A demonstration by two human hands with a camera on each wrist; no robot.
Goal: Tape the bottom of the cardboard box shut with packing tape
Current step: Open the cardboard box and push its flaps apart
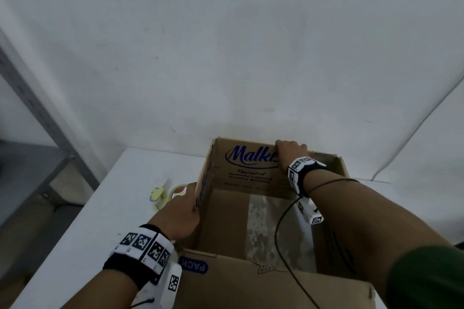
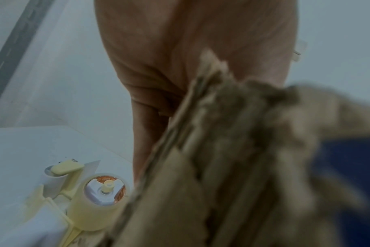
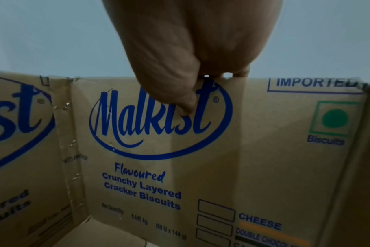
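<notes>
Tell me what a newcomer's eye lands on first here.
First, the open cardboard box on the white table, blue Malkist lettering printed on its inner walls. Next, both hands on its rim: the right hand grips the far wall's top edge, the left hand grips the left wall. Then the pale yellow tape dispenser, lying on the table just left of the box.

The left hand's [image 1: 179,211] fingers were hidden behind the cardboard box's [image 1: 253,173] left wall. The right hand [image 1: 291,152] covered the end of the "Malkist" logo, its fingertips out of sight over the far rim. The box and left hand screened most of the tape dispenser [image 1: 164,195]. In the left wrist view the cardboard edge [image 2: 232,150] was blurred.
</notes>
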